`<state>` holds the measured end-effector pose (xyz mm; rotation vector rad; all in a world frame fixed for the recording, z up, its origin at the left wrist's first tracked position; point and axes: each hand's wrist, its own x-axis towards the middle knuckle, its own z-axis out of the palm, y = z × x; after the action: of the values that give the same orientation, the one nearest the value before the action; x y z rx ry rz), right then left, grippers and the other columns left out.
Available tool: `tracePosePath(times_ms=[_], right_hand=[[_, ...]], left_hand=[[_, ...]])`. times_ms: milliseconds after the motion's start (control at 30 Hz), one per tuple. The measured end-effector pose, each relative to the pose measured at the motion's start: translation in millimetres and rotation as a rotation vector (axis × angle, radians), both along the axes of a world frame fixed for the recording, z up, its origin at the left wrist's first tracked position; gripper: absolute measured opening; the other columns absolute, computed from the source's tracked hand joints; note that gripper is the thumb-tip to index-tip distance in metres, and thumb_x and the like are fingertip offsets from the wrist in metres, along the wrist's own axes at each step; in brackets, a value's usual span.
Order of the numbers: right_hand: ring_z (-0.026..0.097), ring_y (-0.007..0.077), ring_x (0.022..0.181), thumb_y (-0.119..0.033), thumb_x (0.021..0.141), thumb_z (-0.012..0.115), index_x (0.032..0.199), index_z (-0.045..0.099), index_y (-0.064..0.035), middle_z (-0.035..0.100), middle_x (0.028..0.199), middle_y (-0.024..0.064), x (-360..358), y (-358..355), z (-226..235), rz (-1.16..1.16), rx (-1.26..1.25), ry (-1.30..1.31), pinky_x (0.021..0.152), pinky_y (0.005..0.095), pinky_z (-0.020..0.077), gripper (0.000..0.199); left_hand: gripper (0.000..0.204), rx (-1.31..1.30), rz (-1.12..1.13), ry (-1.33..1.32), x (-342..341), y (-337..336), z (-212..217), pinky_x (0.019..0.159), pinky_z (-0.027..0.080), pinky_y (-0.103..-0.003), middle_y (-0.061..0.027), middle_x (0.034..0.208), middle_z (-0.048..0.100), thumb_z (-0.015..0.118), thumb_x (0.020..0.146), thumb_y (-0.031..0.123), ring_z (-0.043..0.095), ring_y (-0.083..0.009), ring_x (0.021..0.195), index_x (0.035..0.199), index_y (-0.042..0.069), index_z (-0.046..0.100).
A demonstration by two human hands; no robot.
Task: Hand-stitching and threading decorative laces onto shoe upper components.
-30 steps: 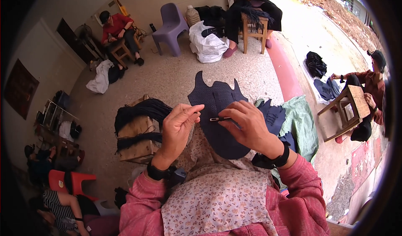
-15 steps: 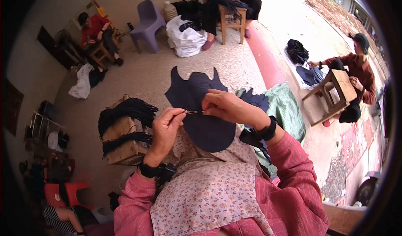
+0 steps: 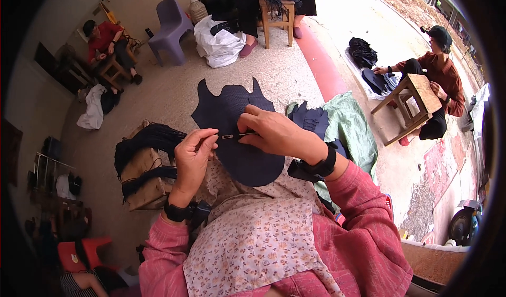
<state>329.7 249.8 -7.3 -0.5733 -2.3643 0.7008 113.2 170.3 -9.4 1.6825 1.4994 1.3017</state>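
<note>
Over the person's lap, the dark blue cut-out piece (image 3: 237, 139) lies spread flat so it stays put, while the right hand (image 3: 271, 131) pinches a small thin tool (image 3: 234, 135) against it and the left hand (image 3: 192, 154) pinches its other end.

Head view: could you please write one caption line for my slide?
Left hand and right hand pinch a small tool over a dark cut piece on the lap.
</note>
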Motion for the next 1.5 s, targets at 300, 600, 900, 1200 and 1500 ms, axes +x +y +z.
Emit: tracePosePath(times_ms=[300, 600, 900, 1200, 1500], right_hand=[[0.063, 0.0355, 0.075, -0.016, 0.082, 0.068, 0.085, 0.058, -0.0035, 0.064, 0.076, 0.014, 1, 9, 10, 0.007, 0.036, -0.13, 0.064, 0.0434, 0.0474, 0.017], [0.05, 0.0069, 0.066, -0.013, 0.092, 0.064, 0.091, 0.061, 0.0001, 0.059, 0.071, 0.0003, -4, 10, -7, 0.055, -0.515, 0.122, 0.058, 0.0253, 0.0413, 0.014], [0.048, 0.0031, 0.067, -0.016, 0.095, 0.062, 0.09, 0.063, -0.0029, 0.054, 0.072, -0.0056, -3, 13, -10, 0.093, -0.765, 0.193, 0.059, 0.0203, 0.0391, 0.014], [0.049, 0.0035, 0.067, -0.016, 0.095, 0.063, 0.09, 0.062, -0.0027, 0.056, 0.073, -0.0051, 2, 12, -8, 0.106, -0.757, 0.177, 0.06, 0.0203, 0.0402, 0.014], [0.059, 0.017, 0.066, -0.015, 0.092, 0.063, 0.094, 0.06, -0.0027, 0.061, 0.074, 0.0081, 1, 10, -6, 0.094, -0.386, 0.049, 0.062, 0.0299, 0.0461, 0.013]], left_hand=[[0.007, -0.039, -0.108, -0.25, -16, 10, -19, 0.066, 0.052, -0.021, -0.0057, 0.099, 0.062, 0.063, 0.091, 0.001, 0.062, -0.0083, 0.073, 0.098, -0.001, 0.065], [0.005, 0.057, -0.145, -0.13, -14, 6, -16, 0.07, 0.05, -0.019, -0.0033, 0.101, 0.058, 0.064, 0.089, -0.002, 0.059, -0.0067, 0.079, 0.094, -0.001, 0.066], [0.006, 0.039, -0.064, -0.275, 8, 8, -21, 0.073, 0.048, -0.018, 0.0012, 0.089, 0.06, 0.067, 0.088, 0.002, 0.058, -0.0053, 0.081, 0.095, 0.001, 0.067], [0.011, -0.096, -0.113, -0.265, 10, 8, 5, 0.07, 0.046, -0.019, 0.0033, 0.084, 0.063, 0.071, 0.086, 0.004, 0.056, -0.0044, 0.076, 0.097, 0.003, 0.07], [0.01, 0.078, -0.175, 0.301, 2, 23, 13, 0.067, 0.045, -0.02, 0.0008, 0.092, 0.062, 0.073, 0.084, 0.008, 0.056, -0.0065, 0.08, 0.092, 0.003, 0.07]])
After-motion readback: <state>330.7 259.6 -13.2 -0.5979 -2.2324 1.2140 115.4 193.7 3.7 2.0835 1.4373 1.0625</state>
